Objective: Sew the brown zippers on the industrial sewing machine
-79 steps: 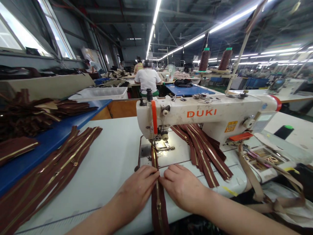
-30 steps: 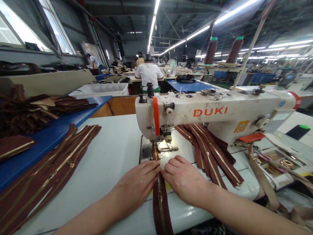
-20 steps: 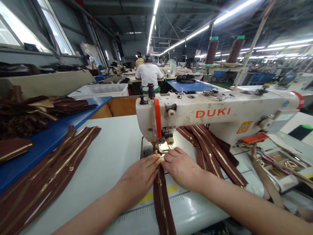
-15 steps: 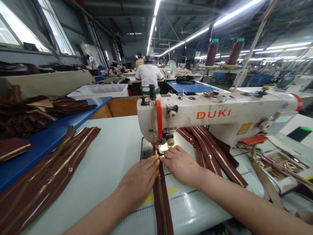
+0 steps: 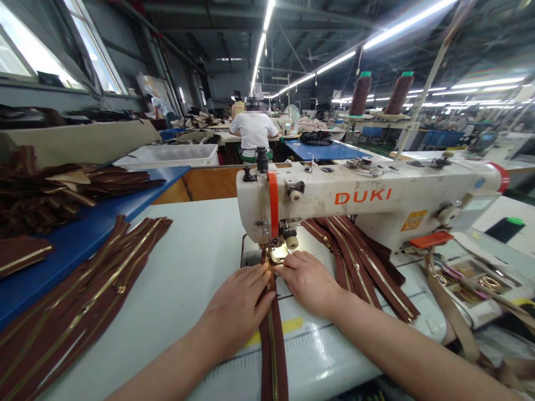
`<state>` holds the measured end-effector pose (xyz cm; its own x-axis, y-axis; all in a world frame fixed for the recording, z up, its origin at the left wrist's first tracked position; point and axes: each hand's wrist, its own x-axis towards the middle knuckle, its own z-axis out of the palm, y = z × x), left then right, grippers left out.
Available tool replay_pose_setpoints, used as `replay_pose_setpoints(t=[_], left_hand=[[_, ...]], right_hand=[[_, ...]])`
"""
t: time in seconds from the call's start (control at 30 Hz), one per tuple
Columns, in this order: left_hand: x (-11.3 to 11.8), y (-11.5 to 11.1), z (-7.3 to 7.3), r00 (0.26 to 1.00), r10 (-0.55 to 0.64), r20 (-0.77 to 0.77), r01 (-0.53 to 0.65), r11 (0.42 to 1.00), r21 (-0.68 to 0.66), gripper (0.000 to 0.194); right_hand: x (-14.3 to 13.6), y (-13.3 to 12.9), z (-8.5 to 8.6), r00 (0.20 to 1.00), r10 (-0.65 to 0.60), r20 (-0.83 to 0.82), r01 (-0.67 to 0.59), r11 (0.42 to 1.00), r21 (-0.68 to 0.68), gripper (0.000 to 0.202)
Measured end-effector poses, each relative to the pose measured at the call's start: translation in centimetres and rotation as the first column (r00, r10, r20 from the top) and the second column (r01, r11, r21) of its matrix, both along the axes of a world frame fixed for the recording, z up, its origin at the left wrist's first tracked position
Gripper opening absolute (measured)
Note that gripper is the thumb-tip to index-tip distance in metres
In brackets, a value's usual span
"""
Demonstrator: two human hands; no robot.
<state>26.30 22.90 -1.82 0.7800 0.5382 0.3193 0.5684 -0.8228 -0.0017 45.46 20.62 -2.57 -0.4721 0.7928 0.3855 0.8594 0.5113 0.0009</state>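
A brown zipper strip (image 5: 273, 345) with gold teeth runs lengthwise under the needle area of the white sewing machine (image 5: 317, 192). My left hand (image 5: 236, 298) lies over the strip's left side, fingers stretched forward and thumb spread apart on the tape. Curled fingers of my right hand (image 5: 309, 281) pinch at the strip's right edge, just in front of the lit presser foot (image 5: 278, 253). The exact grip of the right fingertips is partly hidden. Behind my right hand, several brown zippers (image 5: 359, 262) fan out beneath the machine arm.
More brown zippers (image 5: 92, 295) lie on the left of the pale table (image 5: 188, 250), beside a blue surface (image 5: 142, 192) piled with zipper pieces (image 5: 54, 189). A compartment tray (image 5: 480, 284) with metal rings stands right. A person in a white shirt (image 5: 253, 132) sits ahead.
My left thumb has spread away from its fingers, which have shifted slightly on the strip. The zipper has moved a little forward under the machine, and its near end has swung slightly left.
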Motion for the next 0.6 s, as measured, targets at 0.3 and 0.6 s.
replay_pose_setpoints(t=[0.3,0.6], left_hand=[[0.0,-0.3,0.1,0.998,0.065,-0.017,-0.066,0.995,-0.080,0.044],[-5.2,-7.1,1.0,0.993,0.116,-0.017,-0.117,0.982,-0.145,0.057]], right_hand=[[0.0,0.1,-0.1,1.000,0.017,-0.002,-0.017,0.999,-0.045,0.015],[-0.6,-0.7,0.5,0.993,0.049,0.106,-0.036,0.993,-0.116,0.017]])
